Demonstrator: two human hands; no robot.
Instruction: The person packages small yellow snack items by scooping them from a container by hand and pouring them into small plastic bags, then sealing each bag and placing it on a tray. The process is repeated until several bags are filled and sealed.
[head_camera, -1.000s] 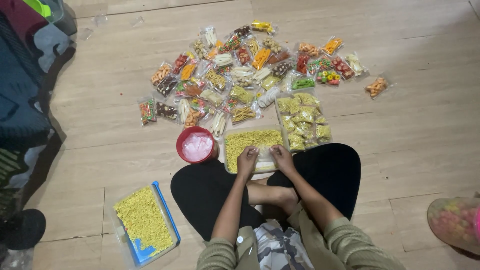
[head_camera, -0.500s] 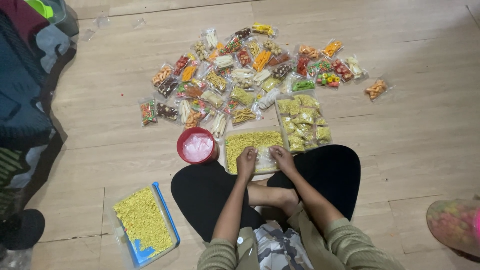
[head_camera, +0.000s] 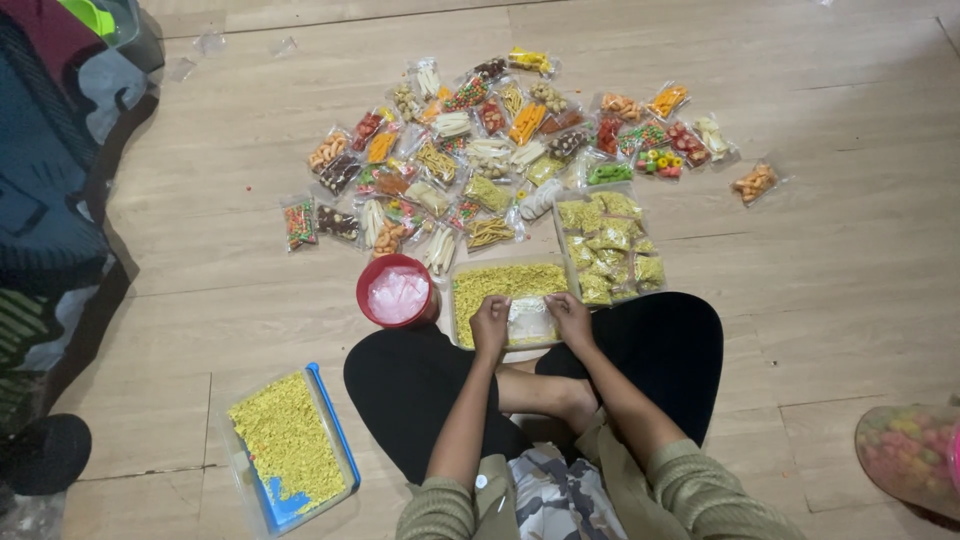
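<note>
Both the left hand (head_camera: 489, 322) and right hand (head_camera: 570, 313) grip a small clear bag (head_camera: 529, 320) over the tray (head_camera: 505, 282) of yellow snacks, where a tilted bag opening could spill pieces onto the floor (head_camera: 820, 260).

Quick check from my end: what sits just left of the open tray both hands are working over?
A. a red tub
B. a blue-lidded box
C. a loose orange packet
A: the red tub stands directly beside the tray, where the left hand and right hand hold a small clear bag.
</note>
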